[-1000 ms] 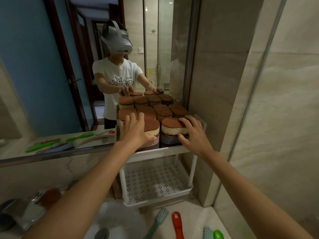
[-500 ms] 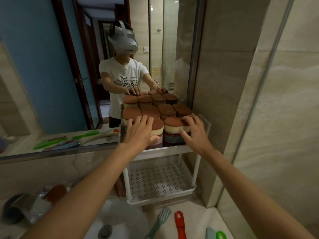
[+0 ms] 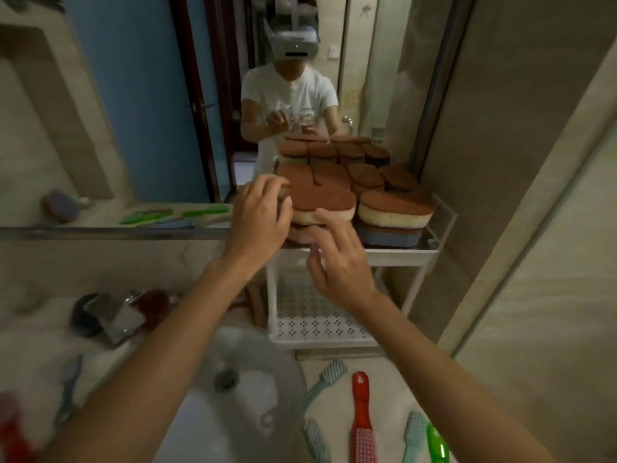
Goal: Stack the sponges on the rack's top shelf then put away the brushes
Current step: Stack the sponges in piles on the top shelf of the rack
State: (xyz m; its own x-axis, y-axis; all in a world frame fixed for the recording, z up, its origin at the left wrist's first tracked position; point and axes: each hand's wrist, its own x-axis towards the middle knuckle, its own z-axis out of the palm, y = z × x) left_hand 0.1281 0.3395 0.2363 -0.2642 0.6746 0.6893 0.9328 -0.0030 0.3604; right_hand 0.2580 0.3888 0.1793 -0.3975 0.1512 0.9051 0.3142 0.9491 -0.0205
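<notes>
Beside the mirror (image 3: 140, 105), white rack (image 3: 430, 255) top shelf holds stacked sponges (image 3: 394, 208). Left hand (image 3: 257, 222) and right hand (image 3: 340, 265) open, fingers loose at the sponges' front. Brushes (image 3: 360, 412) lie on the table (image 3: 394, 389) below the rack, by the sink (image 3: 233, 396).

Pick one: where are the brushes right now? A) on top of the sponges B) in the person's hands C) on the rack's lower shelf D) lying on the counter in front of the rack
D: the red brush and the teal brushes lie on the counter in front of the rack; its lower shelf holds none, and both hands are up by the sponges.
</notes>
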